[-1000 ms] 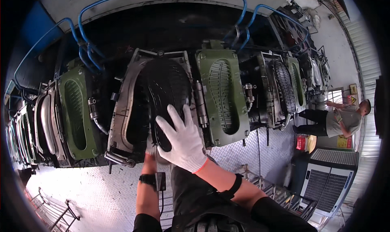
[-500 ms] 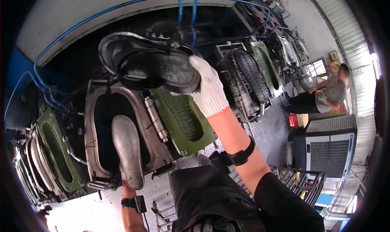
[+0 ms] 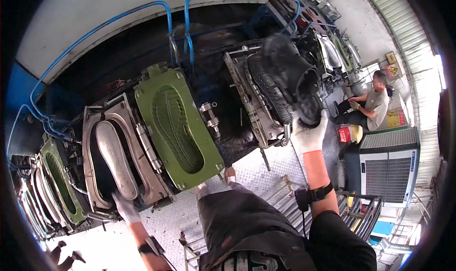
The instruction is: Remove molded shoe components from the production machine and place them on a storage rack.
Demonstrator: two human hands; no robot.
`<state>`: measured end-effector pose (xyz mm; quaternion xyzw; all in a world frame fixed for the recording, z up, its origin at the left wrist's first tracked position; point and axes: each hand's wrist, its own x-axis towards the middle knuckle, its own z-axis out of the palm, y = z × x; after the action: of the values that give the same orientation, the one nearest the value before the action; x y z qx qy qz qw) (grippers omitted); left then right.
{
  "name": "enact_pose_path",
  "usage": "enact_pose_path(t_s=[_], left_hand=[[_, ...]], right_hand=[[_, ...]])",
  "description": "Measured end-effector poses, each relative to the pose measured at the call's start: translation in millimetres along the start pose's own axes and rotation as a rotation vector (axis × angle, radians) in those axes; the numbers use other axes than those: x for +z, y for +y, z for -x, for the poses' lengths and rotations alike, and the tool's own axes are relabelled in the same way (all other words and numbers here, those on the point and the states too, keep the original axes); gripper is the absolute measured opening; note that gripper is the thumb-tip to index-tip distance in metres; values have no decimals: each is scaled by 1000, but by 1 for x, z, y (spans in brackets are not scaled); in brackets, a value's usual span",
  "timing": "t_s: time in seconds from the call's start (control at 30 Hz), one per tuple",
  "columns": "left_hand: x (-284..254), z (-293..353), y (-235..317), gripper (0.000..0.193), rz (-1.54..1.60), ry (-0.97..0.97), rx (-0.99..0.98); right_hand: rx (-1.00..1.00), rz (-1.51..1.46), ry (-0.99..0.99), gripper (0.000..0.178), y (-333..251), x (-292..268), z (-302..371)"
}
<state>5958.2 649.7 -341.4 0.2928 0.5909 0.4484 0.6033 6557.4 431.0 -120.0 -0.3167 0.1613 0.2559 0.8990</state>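
My right hand (image 3: 308, 133), in a white glove, is closed on one end of a black sandal (image 3: 309, 93) and holds it up at the right. The sandal is partly smeared by motion. It hangs over a mould frame with a dark treaded sole (image 3: 269, 88) in it. My gloved left hand (image 3: 126, 209) is at the near end of a silver foot-shaped metal last (image 3: 116, 159), its fingers blurred. That last lies within a brownish metal mould frame (image 3: 156, 185). Right of this frame is a green mould half (image 3: 209, 169) with a sole-shaped hollow.
More moulds, one green (image 3: 61, 181), stand in a row at the left. Blue hoses (image 3: 99, 26) arch over the back. A metal rack (image 3: 354, 219) is near my right arm. A person (image 3: 373, 102) sits at the right beyond a large cooler unit (image 3: 387, 176).
My right hand has carried the sandal rightward, from over the green mould to over the treaded sole. The last, raised and tilted before, now lies in its frame; my left hand has moved left.
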Motion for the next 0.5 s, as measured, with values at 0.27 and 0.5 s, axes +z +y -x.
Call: enact_pose_path(t_s=[0.27, 0.5], left_hand=[[162, 261, -71, 35, -449, -357, -781], [425, 213, -135, 49, -52, -427, -470]], right_hand=[[21, 62, 151, 40, -75, -125, -93], [334, 340, 137, 55, -94, -132, -63]])
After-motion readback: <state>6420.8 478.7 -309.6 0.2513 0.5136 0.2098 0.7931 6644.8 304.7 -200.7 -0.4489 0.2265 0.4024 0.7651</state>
